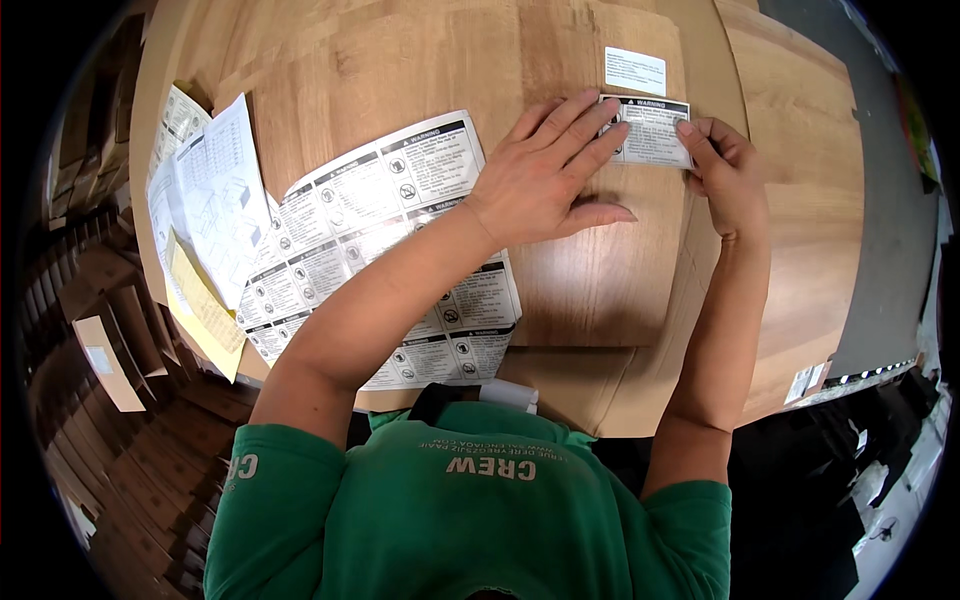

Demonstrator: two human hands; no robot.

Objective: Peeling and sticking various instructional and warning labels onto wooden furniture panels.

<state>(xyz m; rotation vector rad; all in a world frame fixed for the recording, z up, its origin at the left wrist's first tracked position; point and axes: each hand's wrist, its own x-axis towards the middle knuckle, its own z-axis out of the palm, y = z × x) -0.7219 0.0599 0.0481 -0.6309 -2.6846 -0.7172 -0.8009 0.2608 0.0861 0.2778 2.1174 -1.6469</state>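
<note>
A warning label [655, 135], white with a black header strip, lies near the right edge of a wood-grain panel [590, 290]. My left hand [560, 165] rests flat, fingers stretched out, with its fingertips over the label's left end. The label's right end is pinched between the thumb and fingers of my right hand [725, 170]. Just above it a smaller white printed label [635, 71] is on the panel. Under my left forearm spreads a large sheet of warning labels [350, 215], its lower middle hidden by the arm.
Printed papers with drawings [220, 200] and a yellow sheet [210, 310] lie at the left, overlapping the label sheet. Cardboard [570, 385] shows beneath the panel. Another wood-grain panel [800, 230] lies to the right, beside a dark grey surface [890, 240]. Cardboard boxes [110, 320] stand at the far left.
</note>
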